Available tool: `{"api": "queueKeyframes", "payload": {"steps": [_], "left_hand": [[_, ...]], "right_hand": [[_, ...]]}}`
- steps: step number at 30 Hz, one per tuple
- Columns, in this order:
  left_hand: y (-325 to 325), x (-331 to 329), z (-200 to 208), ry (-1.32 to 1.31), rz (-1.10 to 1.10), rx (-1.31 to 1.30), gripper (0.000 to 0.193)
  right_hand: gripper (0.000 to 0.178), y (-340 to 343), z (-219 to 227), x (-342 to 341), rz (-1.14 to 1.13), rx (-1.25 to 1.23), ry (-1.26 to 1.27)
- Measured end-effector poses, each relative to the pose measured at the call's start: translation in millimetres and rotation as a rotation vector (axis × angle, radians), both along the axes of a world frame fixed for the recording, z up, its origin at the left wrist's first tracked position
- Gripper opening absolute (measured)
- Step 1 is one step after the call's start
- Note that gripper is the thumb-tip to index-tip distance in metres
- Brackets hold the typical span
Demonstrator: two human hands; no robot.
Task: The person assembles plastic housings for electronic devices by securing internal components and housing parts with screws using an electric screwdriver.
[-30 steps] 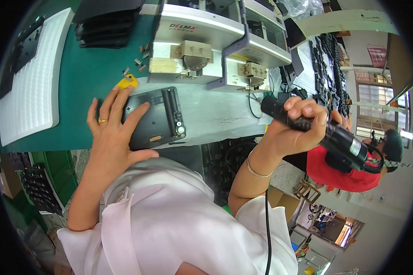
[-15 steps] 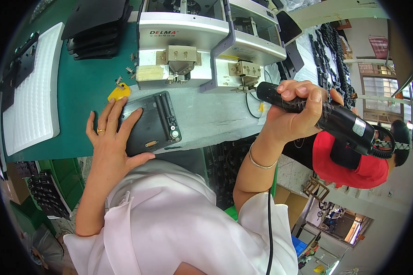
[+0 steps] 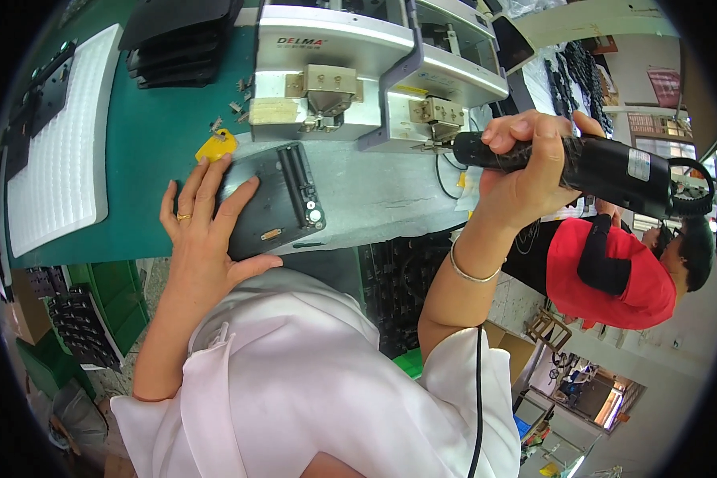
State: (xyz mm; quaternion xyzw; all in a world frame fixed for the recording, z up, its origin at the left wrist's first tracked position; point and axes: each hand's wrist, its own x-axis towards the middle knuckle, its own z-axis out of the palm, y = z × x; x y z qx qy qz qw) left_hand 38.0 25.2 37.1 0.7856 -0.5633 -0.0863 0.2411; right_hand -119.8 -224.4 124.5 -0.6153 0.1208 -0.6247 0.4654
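Note:
My right hand (image 3: 530, 163) is wrapped round a black electric screwdriver (image 3: 617, 170), held nearly level with its nose pointing left. That nose is at the metal outlet of the right-hand screw feeder (image 3: 442, 113); whether they touch I cannot tell. My left hand (image 3: 203, 227) lies with fingers spread on the left part of a flat black panel (image 3: 256, 209), which has a raised bar and a small connector along its right and lower sides. The left fingertips reach a yellow piece (image 3: 217, 144) just beyond the panel.
Another screw feeder (image 3: 315, 48) stands at the back middle. Small metal parts (image 3: 237, 105) lie beside it on the green mat. A stack of black panels (image 3: 179, 40) is at the back left, next to a white foam tray (image 3: 64, 167). A person in red (image 3: 597, 271) is at the right.
My right hand has raised the screwdriver's rear end, bringing it closer to level, with its nose now nearer the right feeder's outlet. My left hand stays spread on the panel. The view has shifted slightly.

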Motion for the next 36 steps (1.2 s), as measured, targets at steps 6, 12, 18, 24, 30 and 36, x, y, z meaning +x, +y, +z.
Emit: {"api": "queueKeyframes", "payload": {"steps": [6, 12, 18, 24, 30, 36], "left_hand": [[18, 0, -9, 0.035, -0.063, -0.136, 0.045], [20, -2, -18, -0.008, -0.102, -0.2, 0.036], [22, -2, -21, -0.016, -0.105, -0.212, 0.031], [21, -5, -23, -0.014, -0.062, -0.265, 0.03], [21, -5, -28, -0.019, -0.056, -0.295, 0.029], [20, -3, -22, 0.054, -0.088, -0.237, 0.03]], "right_hand": [[0.039, 22, -1, -20, 0.201, 0.034, -0.009], [0.044, 92, -35, 14, 0.504, 0.311, -0.031], [0.05, 117, -50, 31, 0.502, 0.267, 0.05], [0.048, 118, -56, 38, 0.509, 0.238, 0.095], [0.047, 120, -61, 43, 0.534, 0.202, 0.108], [0.041, 123, -64, 50, 0.533, 0.155, 0.147]]}}
